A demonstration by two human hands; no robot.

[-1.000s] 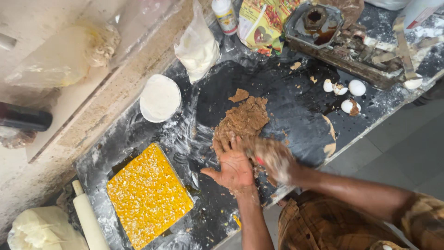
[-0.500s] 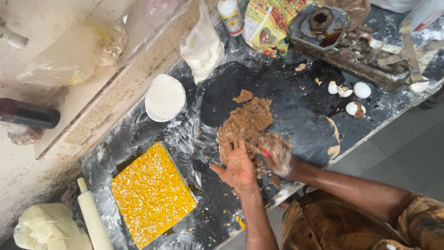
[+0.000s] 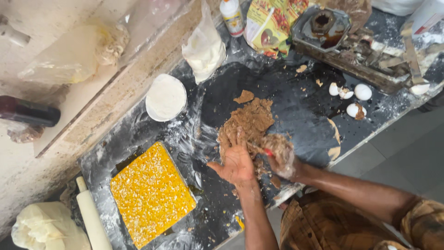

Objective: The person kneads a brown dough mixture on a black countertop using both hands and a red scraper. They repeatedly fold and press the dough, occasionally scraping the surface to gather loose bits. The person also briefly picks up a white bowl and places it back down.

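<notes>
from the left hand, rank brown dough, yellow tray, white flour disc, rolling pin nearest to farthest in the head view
From the left hand:
1. Brown dough, under its fingertips.
2. Yellow tray, on its thumb side.
3. White flour disc, up by the counter's back edge.
4. Rolling pin, beyond the tray, at the counter's end.

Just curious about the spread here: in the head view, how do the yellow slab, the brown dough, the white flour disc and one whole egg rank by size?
1. Yellow slab
2. Brown dough
3. White flour disc
4. Whole egg
</notes>
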